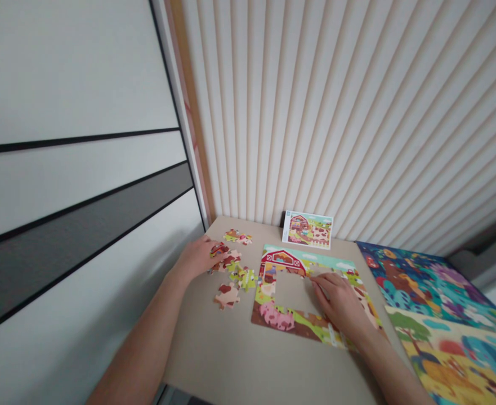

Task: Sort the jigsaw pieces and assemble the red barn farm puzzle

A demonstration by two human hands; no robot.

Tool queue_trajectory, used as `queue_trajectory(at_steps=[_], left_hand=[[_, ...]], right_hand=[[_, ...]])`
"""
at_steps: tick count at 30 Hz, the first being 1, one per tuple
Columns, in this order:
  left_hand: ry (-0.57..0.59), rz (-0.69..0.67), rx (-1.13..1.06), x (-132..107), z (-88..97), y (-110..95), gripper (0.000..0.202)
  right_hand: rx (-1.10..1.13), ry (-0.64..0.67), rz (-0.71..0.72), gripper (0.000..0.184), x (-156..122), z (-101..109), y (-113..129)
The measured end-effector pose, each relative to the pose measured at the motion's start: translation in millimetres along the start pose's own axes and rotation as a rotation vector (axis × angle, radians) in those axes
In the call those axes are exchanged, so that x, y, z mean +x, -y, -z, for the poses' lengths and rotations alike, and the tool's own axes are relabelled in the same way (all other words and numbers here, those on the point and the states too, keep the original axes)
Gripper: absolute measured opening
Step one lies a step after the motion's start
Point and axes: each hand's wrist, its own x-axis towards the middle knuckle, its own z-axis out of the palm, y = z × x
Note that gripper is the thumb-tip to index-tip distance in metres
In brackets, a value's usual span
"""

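Note:
A farm jigsaw puzzle [278,318] lies on the table with its border joined and a gap in its middle. My right hand [336,295] rests over its right part, fingertips drawn together at the gap's upper edge; whatever they pinch is hidden. To the left, my left hand [197,259] is among the loose puzzle pieces [243,277], its thumb and forefinger around a dark red puzzle piece [218,248]. A pink and brown piece [227,296] lies nearer me, apart from the pile. More pieces [238,237] sit farther back.
A reference picture card [308,230] leans upright at the back of the table [226,349]. Two other finished puzzles, a dark blue one [425,281] and a yellow one [454,354], lie at the right. A pleated blind [315,112] stands behind, a white panel [74,225] at the left.

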Motion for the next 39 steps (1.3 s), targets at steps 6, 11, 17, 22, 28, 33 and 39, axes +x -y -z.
queue_trajectory(at_steps=[6, 11, 17, 22, 28, 33, 39], left_hand=[[-0.015, 0.084, 0.069, 4, -15.8, 12, 0.055], [-0.004, 0.101, -0.162, 15, -33.7, 17, 0.051], [-0.049, 0.094, -0.441, 26, -43.7, 17, 0.046], [-0.151, 0.13, -0.65, 23, -32.4, 3, 0.035], [-0.205, 0.104, -1.028, 13, -12.3, -45, 0.043], [0.059, -0.034, -1.348, -12, -21.9, -112, 0.042], [0.435, -0.216, -1.457, -38, -36.9, -158, 0.045]], right_hand=[[0.002, -0.014, 0.018, 0.035, 0, -2, -1], [-0.009, -0.018, 0.038, 0.035, 0, -2, 0], [-0.018, -0.034, 0.035, 0.033, 0, -3, -1], [-0.026, -0.034, 0.027, 0.031, 0, -1, 1], [0.025, -0.076, 0.012, 0.031, 0, -1, 4], [0.181, -0.109, -0.013, 0.031, 0, 0, 12], [0.531, -0.102, -0.147, 0.035, 2, 2, 31]])
